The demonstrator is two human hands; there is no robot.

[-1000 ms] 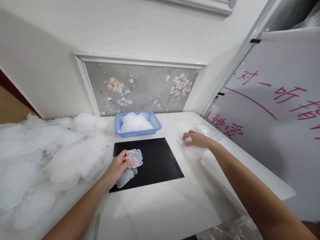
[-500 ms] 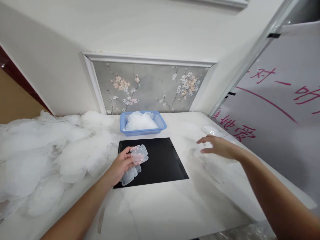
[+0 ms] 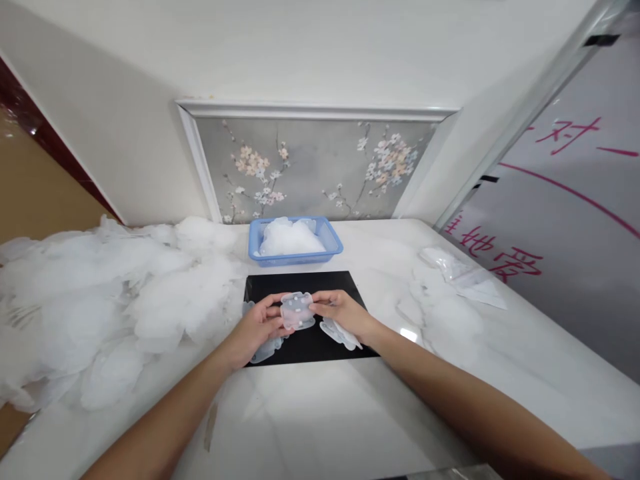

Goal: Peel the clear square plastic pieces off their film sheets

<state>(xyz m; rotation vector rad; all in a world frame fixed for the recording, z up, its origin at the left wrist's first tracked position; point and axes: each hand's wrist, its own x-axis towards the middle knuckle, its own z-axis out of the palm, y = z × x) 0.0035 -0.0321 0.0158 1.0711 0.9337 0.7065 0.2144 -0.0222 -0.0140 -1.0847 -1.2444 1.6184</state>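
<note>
Above a black mat (image 3: 306,348), my two hands meet at a small translucent plastic piece (image 3: 297,311) with scalloped edges and whitish dots. My left hand (image 3: 255,332) grips its left side between thumb and fingers. The thumb and fingertips of my right hand (image 3: 347,312) close on its right edge. Beneath my right palm are more translucent pieces (image 3: 340,333); whether that hand holds them or they rest on the mat, I cannot tell. Another clear piece (image 3: 267,349) shows below my left hand, partly hidden.
A blue basket (image 3: 295,260) holding white translucent material stands behind the mat. Heaps of whitish, filmy pieces (image 3: 165,300) cover the left of the marbled table (image 3: 280,420). Clear plastic bags (image 3: 465,273) lie at the right, near a board with pink writing (image 3: 565,227).
My right hand has come in from the right, and its spread fingers have closed on the piece in my left hand. Translucent pieces now show under it. The view has shifted slightly.
</note>
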